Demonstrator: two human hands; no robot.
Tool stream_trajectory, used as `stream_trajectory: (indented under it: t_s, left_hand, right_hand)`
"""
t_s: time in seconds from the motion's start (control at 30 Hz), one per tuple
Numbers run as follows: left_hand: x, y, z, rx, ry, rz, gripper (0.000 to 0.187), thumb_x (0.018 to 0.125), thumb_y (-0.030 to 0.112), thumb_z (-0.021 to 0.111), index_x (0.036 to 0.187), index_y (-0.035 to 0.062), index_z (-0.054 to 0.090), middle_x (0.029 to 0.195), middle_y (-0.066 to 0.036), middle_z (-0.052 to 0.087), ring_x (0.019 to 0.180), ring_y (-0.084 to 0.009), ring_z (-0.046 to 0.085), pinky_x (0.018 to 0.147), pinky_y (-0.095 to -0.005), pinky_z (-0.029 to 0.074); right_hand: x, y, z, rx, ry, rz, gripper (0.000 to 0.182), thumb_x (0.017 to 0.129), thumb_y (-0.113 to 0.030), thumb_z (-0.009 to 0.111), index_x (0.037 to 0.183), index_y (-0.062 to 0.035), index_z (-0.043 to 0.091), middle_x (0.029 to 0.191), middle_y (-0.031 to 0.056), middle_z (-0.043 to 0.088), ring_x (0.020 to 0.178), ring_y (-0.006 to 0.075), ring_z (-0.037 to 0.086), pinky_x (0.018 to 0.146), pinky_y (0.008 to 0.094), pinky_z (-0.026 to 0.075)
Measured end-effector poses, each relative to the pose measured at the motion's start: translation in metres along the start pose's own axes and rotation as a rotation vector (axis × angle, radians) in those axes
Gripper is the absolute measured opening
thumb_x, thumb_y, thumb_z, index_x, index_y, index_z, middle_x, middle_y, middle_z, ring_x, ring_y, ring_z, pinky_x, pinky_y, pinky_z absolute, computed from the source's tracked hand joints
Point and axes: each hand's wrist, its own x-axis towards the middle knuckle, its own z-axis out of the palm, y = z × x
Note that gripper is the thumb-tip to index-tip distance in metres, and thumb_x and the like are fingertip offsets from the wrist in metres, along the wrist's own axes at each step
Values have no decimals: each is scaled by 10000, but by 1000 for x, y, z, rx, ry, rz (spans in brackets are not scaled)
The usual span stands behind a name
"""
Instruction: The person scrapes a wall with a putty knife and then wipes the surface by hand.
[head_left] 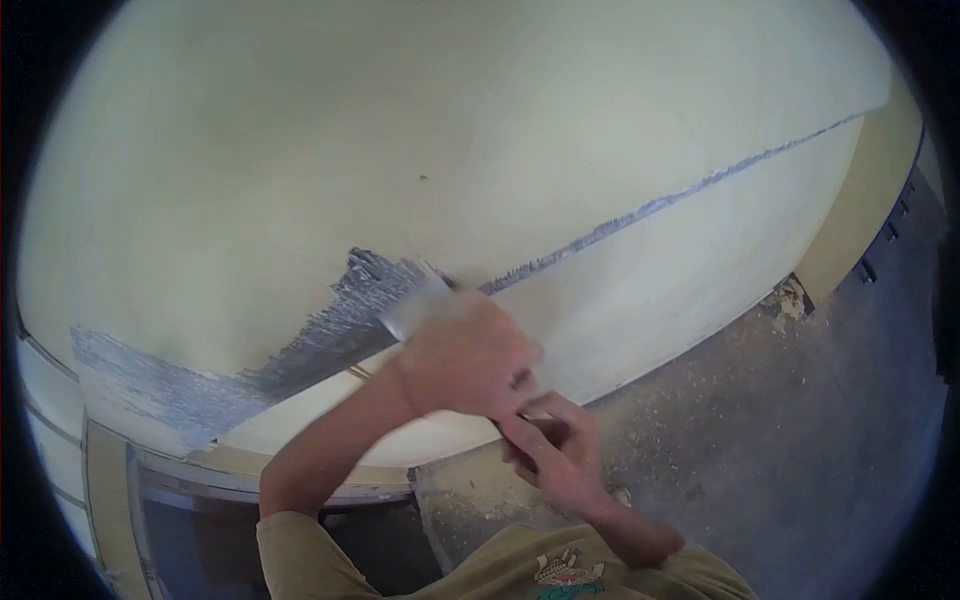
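My left hand [465, 355] is raised against a pale yellow-green wall [480, 130] and grips a flat-bladed scraper [415, 305]. The blurred blade lies on the wall at the edge of a grey scraped patch [340, 330]. My right hand [555, 450] sits just below and presses against the heel of the left hand. Its fingers curl around the scraper's handle end, which is mostly hidden. A thin grey line [650, 208] runs from the blade up to the right along the wall.
A grey strip [150, 385] continues down-left from the patch. At the lower left stands a frame with a dark opening [190, 510]. Dusty grey concrete floor [780, 420] with debris fills the right side, and dark railing bars [895, 225] show at the far right.
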Motion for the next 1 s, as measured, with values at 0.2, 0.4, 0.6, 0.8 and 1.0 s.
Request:
stream_trajectory:
  t_s: [0.2,0.4,0.6,0.8,1.0]
  left_hand:
    - [0,2,-7,25,-47,32,161,632,169,627,531,89,529,480,-93,511,475,-302,552,478,-396,430]
    - [0,5,14,-60,-8,9,183,621,158,620,506,86,497,448,-90,484,432,-297,522,454,-398,414]
    - [-2,4,-39,-4,-13,-88,165,615,200,621,525,70,576,475,-143,520,481,-344,558,507,-440,461]
    - [-3,9,-4,-24,-95,-53,140,580,187,617,520,67,578,482,-154,513,493,-365,553,513,-452,453]
    - [2,7,-9,-27,-122,-63,140,584,195,602,531,65,600,511,-171,541,520,-369,574,533,-438,477]
  right_hand:
    - [-9,-3,-4,42,-11,31,86,939,-112,611,954,-29,590,640,69,591,443,55,446,373,225,292]
    - [-14,-1,-17,53,3,95,116,931,-133,632,962,-29,592,640,58,591,469,53,464,395,225,304]
    - [-5,-23,9,101,-32,139,114,931,-130,630,961,-31,583,643,47,576,491,55,469,408,219,305]
    - [-16,4,1,94,-4,73,106,941,-137,614,985,-57,559,647,64,577,458,62,450,379,227,290]
    - [-20,-7,7,73,0,115,108,953,-160,601,985,-81,535,650,84,585,418,78,444,348,236,284]
